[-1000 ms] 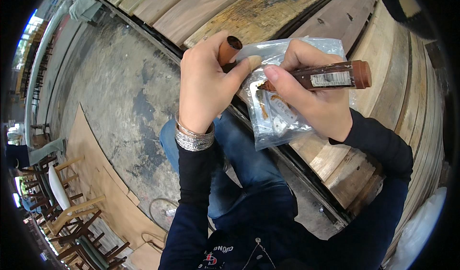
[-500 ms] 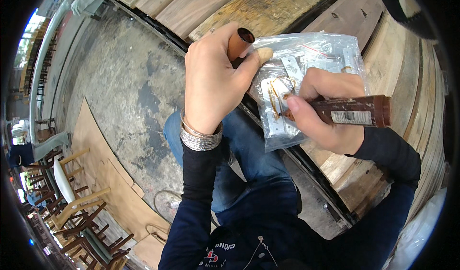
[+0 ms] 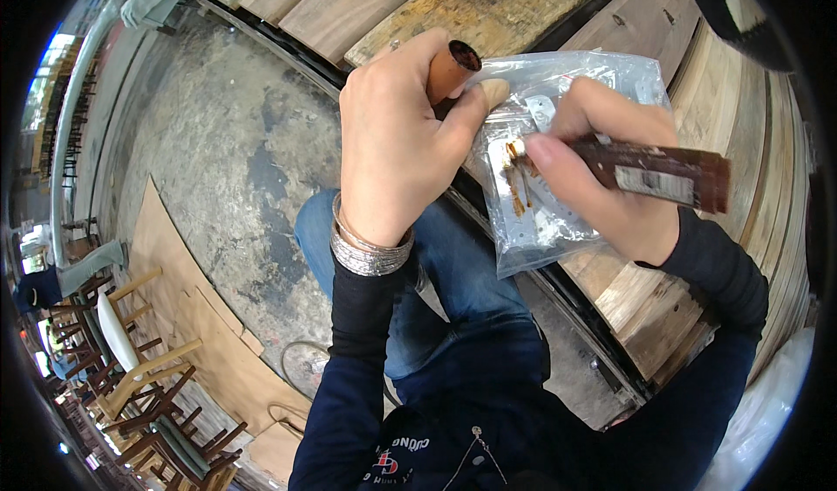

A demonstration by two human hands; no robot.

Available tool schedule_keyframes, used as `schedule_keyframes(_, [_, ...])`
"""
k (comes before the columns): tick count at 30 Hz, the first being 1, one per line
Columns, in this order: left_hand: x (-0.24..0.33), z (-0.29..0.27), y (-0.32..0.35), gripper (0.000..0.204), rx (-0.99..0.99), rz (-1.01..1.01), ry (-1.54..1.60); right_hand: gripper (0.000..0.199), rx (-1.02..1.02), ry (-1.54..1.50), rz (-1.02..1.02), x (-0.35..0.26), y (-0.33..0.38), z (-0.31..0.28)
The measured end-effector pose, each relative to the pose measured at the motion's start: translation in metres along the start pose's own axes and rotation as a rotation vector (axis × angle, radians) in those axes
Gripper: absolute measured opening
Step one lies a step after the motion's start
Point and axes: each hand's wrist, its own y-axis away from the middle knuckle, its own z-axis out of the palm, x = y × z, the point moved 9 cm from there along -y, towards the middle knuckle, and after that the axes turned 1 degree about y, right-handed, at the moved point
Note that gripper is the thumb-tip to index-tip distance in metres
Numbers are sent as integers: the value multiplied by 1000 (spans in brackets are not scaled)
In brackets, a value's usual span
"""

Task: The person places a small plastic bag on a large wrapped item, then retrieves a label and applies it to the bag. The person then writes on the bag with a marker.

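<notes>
My right hand is closed around a dark brown marker with a white label. The marker's pale tip is over a clear plastic bag, beside wet brown streaks on it. Through the film show flat pale metal plates with holes. My left hand is closed round a hollow orange-brown marker cap, its dark open end up. A pale tan tip shows at the left thumb, at the bag's edge; I cannot tell if it is a covering or a held piece.
The bag lies on wooden boards, one of them stained yellow and black. A dark metal rail runs along their near edge. On the concrete floor lies brown cardboard. Chairs stand at the lower left.
My right hand and the marker have moved right and slightly upward. My left hand with the cap has shifted a little right, and the bag has shifted right too. The brown streaks look different.
</notes>
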Motion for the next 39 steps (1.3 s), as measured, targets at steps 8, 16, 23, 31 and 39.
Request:
schedule_keyframes(8, [8, -1, 3, 33, 4, 70, -25, 22, -36, 101, 73, 0, 7, 1])
schedule_keyframes(16, [10, 0, 5, 29, 13, 87, -25, 18, -200, 172, 18, -6, 15, 9])
schedule_keyframes(23, [13, 1, 7, 26, 8, 99, -41, 20, -53, 91, 129, 6, 13, -8])
schedule_keyframes(31, [13, 7, 11, 23, -21, 82, -43, 28, 33, 11, 119, 16, 12, -7])
schedule_keyframes(39, [10, 14, 11, 24, -61, 52, 15, 28, 99, 42, 79, 16, 21, -20])
